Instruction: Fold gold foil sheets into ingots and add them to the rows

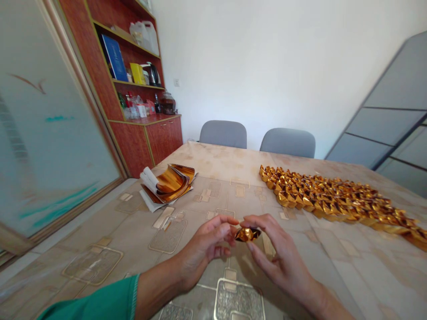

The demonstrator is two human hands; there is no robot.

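A small folded gold-foil paper ingot (pixel 247 234) is held above the table between my two hands. My right hand (pixel 280 249) has it between thumb and forefinger, at its top and lower edge. At its left end are the curled fingers of my left hand (pixel 211 240), pinching that tip. Off to the left lies a loose stack of gold foil paper sheets (pixel 171 183), curved and white on the back. Many finished-looking gold ingots (pixel 320 193) stand packed in rows on the right.
The table (pixel 116 284) has a patterned cover. Two grey chairs (pixel 223 133) stand at its far side, against a white wall. A reddish wooden cabinet (pixel 163 138) with bottles, a kettle and a blue folder is at back left, beside a frosted glass door (pixel 43 120).
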